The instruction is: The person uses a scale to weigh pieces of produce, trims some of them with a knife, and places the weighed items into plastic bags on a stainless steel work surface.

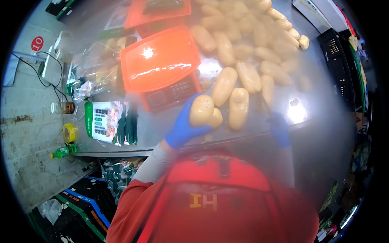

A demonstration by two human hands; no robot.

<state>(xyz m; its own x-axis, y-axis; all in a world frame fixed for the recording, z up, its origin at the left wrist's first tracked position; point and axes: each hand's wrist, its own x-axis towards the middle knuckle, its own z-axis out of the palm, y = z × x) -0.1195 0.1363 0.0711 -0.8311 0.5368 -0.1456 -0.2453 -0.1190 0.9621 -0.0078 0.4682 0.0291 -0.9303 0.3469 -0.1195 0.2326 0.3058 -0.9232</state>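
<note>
My left hand [184,129], in a blue glove, grips a peeled lotus root section [201,110] whose holed cut end faces up. A smaller rounded lotus root piece [216,118] shows beside it, partly hidden. My right hand [280,129], also blue-gloved, is blurred by haze at the table's near edge. From it a thin dark tool [266,104], perhaps a knife, points up and left. Between the hands, a lotus root section [238,109] lies on the metal table [307,104]. A large heap of lotus roots [243,30] spreads beyond.
An orange electronic scale [161,57] with a keypad stands left of the heap, another orange scale [158,13] behind it. Printed packaging bags [106,121], yellow tape [70,133] and a green bottle [64,151] line the left side. Black crates [335,66] stand at right.
</note>
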